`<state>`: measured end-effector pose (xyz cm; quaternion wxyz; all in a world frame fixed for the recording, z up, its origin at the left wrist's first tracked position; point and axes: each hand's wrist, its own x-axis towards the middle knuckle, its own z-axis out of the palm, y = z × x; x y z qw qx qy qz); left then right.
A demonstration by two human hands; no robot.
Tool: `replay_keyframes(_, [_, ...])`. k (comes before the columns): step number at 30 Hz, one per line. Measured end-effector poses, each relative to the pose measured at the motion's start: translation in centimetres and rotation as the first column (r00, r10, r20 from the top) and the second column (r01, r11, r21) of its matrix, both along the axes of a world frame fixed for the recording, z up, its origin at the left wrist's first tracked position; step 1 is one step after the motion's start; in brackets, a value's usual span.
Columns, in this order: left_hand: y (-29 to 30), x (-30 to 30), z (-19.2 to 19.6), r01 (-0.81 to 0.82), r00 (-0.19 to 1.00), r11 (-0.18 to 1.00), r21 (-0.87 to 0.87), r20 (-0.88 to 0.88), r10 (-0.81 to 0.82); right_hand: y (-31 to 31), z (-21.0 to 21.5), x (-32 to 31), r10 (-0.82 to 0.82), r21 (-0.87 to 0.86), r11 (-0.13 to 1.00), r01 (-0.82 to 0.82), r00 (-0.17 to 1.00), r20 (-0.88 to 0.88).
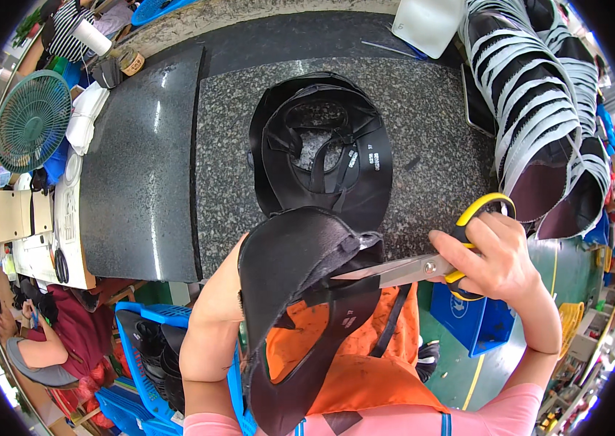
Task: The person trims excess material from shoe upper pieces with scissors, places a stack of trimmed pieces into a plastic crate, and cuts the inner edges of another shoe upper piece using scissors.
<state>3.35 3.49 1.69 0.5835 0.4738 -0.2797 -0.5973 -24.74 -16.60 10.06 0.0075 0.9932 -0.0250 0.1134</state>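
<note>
My right hand [495,251] grips a pair of scissors [403,272] by its yellow and black handles. The long blades point left, their tips at the edge of a black shoe upper [276,251]. This upper hangs in front of my orange apron [365,381], with a wide opening in its lower part. My left forearm [209,338] runs up behind it and holds it up; the hand and fingers are hidden by the material. Just beyond lies a pile of similar black uppers [376,163], nested in a ring on the speckled stone worktop [438,123].
Tall stacks of black uppers with pale edging [532,120] stand at the right. A white sheet [429,25] lies at the back. To the left are a dark board [136,174], a green fan [33,120], a blue basket [129,330] and a seated person [38,349].
</note>
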Motion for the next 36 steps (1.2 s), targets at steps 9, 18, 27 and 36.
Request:
replay_keyframes(9, [-1.0, 0.4, -0.8, 0.214, 0.976, 0.947, -0.239, 0.090, -0.197, -0.4, 0.4, 0.2, 0.003, 0.137, 0.990, 0.006, 0.998, -0.061])
replay_keyframes(18, [-0.6, 0.5, -1.1, 0.178, 0.982, 0.951, -0.254, 0.100, -0.157, -0.4, 0.6, 0.3, 0.020, 0.119, 0.993, -0.010, 0.997, -0.080])
replay_keyframes(27, [0.1, 1.2, -1.1, 0.300, 0.926, 0.933, -0.200, 0.296, -0.234, 0.2, 0.1, -0.3, -0.008, 0.536, 0.837, 0.110, 0.982, -0.188])
replay_keyframes(36, [1.0, -1.0, 0.6, 0.199, 0.834, 0.973, -0.116, 0.542, -0.106, 1.1, 1.3, 0.0, -0.119, 0.137, 0.982, 0.130, 0.990, -0.082])
